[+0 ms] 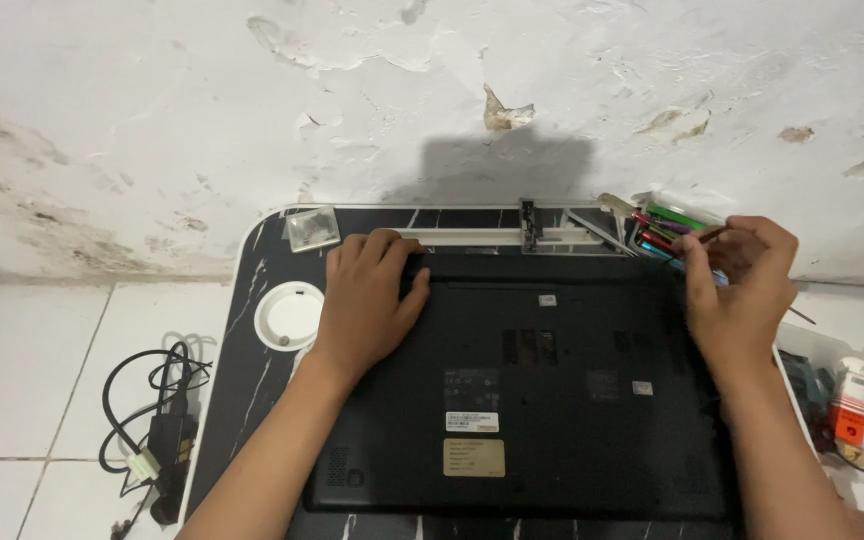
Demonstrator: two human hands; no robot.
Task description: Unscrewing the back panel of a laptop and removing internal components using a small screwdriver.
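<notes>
The left hand (367,300) is pressing flat, fingers spread, on the far left corner of the upturned laptop (532,390) lying on the tabletop (252,300), while the right hand (742,285), fingers pinched on a thin tool (714,235), is picking from the screwdriver case (664,232) beyond the laptop's far right corner, likely calling for seating a tip on a base screw.

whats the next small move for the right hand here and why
Probably bring the thin tool in the right hand down to the laptop. The laptop lies bottom up, the left hand rests flat on its far left corner, and the right hand is over the tool tray.
</notes>
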